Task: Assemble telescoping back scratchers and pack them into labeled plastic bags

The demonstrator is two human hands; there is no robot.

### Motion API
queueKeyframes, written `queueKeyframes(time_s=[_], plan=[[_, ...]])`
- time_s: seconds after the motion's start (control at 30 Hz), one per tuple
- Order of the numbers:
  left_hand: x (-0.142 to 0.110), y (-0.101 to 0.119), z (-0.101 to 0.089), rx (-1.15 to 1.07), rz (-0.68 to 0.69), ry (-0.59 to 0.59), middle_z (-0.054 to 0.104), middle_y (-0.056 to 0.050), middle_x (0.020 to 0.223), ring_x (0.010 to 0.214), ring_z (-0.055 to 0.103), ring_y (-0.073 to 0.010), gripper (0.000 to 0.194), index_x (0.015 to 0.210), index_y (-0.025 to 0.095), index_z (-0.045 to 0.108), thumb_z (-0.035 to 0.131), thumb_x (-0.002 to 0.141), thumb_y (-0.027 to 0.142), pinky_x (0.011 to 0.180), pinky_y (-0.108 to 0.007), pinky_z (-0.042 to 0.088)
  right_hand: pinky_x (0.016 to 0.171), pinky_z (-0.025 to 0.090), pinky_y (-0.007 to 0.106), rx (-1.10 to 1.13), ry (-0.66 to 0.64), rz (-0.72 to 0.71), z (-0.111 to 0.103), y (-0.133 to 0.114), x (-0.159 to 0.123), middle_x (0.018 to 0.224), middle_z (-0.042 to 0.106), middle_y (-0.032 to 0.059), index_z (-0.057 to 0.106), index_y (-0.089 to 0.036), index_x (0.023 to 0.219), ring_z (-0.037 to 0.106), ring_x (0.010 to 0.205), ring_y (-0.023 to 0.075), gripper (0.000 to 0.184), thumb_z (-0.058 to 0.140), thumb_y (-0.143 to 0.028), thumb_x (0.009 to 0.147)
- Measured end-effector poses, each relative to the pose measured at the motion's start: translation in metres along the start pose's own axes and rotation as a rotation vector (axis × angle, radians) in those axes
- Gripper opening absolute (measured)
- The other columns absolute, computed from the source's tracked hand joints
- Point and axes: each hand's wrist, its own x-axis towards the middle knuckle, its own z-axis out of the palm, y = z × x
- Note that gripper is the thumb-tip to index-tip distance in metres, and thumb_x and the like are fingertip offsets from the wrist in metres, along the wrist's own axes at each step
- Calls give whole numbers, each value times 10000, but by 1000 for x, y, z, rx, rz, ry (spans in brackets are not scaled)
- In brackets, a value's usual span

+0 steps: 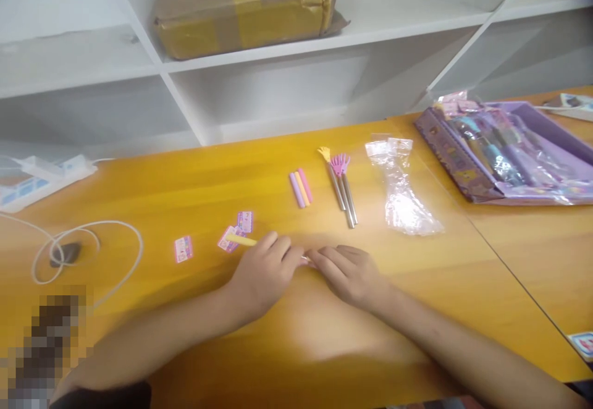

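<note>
My left hand [266, 273] is closed around a pale yellow tube-shaped handle [241, 240], whose far end sticks out to the left above the small cards. My right hand [349, 273] is closed with its fingertips close to my left ones. Between the two hands shows a short shiny, pinkish bit [304, 261]; the rest is hidden by my fingers. Beyond them lie back scratchers with metal rods, one with a yellow hand-shaped head [325, 154] and others with purple heads [340, 163]. Beside these are loose purple, yellow and pink handles [301, 188].
Small printed cards [183, 249] lie left of my hands. Crumpled clear plastic bags [407, 202] are to the right, near a purple display box [463, 162] of wrapped items. A white cable [134, 254] and power strip [41, 180] lie left. White shelves behind hold a taped carton [245, 16].
</note>
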Motion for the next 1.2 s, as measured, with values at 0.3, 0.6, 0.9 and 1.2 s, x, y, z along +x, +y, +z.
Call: queueKeyframes(time_s=[0.3, 0.6, 0.9, 1.2], plan=[[1, -13, 6, -79, -30, -174, 598, -43, 837, 788, 504, -218, 285, 934, 166, 640, 451, 1136, 235, 673, -361, 400, 613, 359, 329, 14, -46, 12, 4, 12, 5, 773, 653, 1, 616, -140, 1157, 525, 635, 137, 76, 584, -164, 1092], [28, -122, -34, -63, -196, -182, 719, -83, 942, 894, 595, -261, 376, 1042, 197, 725, 408, 1138, 374, 807, -402, 499, 690, 390, 290, -299, 164, 173, -25, 91, -13, 928, 774, 17, 685, -222, 1139, 602, 715, 130, 187, 563, -111, 1051], [-18, -254, -95, 139, -364, -66, 765, -75, 1065, 991, 588, -231, 534, 1110, 176, 717, 337, 1127, 550, 969, -396, 507, 825, 347, 329, -742, 327, 388, -67, 214, -80, 706, 723, 30, 684, -208, 789, 578, 621, 119, 362, 425, -272, 1035], [-14, -243, -95, 183, -347, -120, 747, -93, 1105, 1008, 553, -230, 490, 1139, 157, 704, 335, 1140, 479, 991, -361, 463, 800, 417, 319, -607, 341, 334, -69, 218, -84, 821, 771, 63, 701, -221, 914, 699, 742, 163, 250, 507, -346, 1010]])
